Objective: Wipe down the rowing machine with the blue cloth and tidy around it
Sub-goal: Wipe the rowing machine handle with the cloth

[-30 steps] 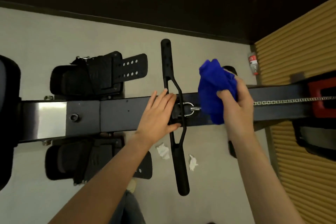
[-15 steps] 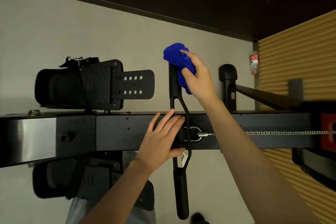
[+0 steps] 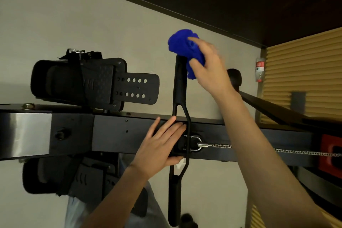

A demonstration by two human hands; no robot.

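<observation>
A person leans over a rowing machine [image 3: 114, 133] on a pale floor [image 3: 74, 24], wiping its black pull handle [image 3: 179, 87]. The right hand [image 3: 209, 66] grasps a bunched blue cloth [image 3: 185, 50] and presses it against the far tip of the handle. The left hand [image 3: 162, 146] lies flat, fingers straight, over the handle's centre where it sits on the main beam, apparently to steady it; it holds nothing. A chain [image 3: 240, 147] runs from the handle's shackle toward the red housing at right.

The step in hand looks like the handle wipe, begun at the far grip. The next move would call for drawing the cloth down the bar toward the fork, then on to the near grip, with the left hand bracing so the handle does not swing on its chain. A white paper scrap [image 3: 180, 165] shows on the floor just below the beam, and a bottle [image 3: 260, 69] lies by the slatted wall; both appear left for the tidying.
</observation>
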